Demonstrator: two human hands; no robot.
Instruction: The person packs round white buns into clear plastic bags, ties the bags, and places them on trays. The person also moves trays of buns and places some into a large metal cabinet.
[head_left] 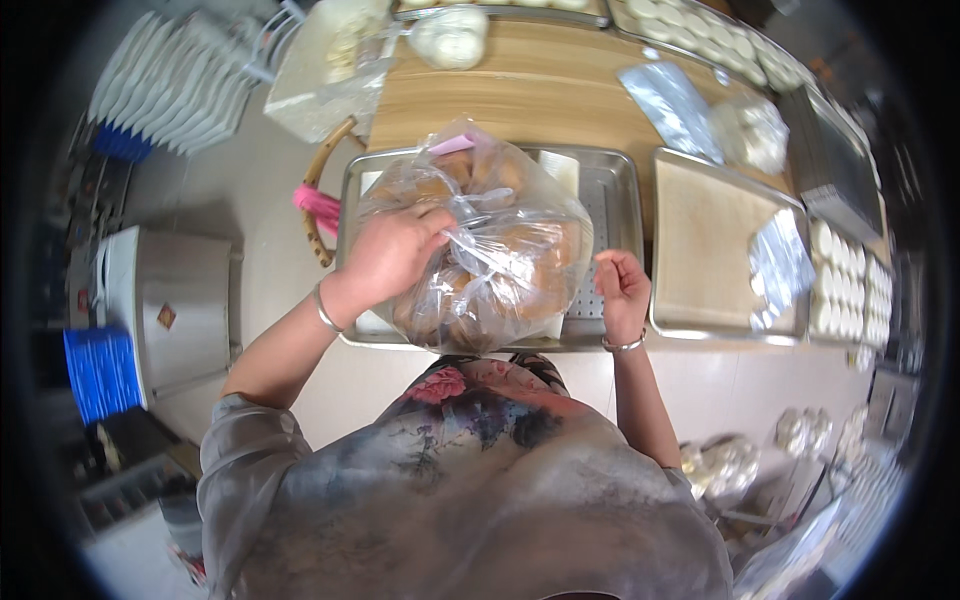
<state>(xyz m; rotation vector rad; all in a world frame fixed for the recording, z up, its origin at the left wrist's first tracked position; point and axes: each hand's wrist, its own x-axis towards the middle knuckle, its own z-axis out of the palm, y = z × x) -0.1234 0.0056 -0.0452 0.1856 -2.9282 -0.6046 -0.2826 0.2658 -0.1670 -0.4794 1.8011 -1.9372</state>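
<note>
A large clear plastic bag (520, 255) full of brown, rounded pieces that look like buns (425, 185) rests on a metal tray with a perforated insert (603, 215). My left hand (395, 250) is closed on the gathered plastic at the bag's upper middle, fingers pinching it. Close to the bag's right side, over the tray's right edge, is my right hand (624, 288) with curled fingers. Whether anything is inside those fingers cannot be made out. A pink slip (452, 144) shows at the bag's far end. The bag hides most of the tray.
Right of the tray lies a shallow lined tray (725, 245) with a crumpled clear bag (782, 265) on it. Flat plastic bags (668, 105) lie farther back on the wooden table (520, 80). Trays of white dough rounds (700, 30) line the far edge. A curved wooden handle (320, 170) stands at left.
</note>
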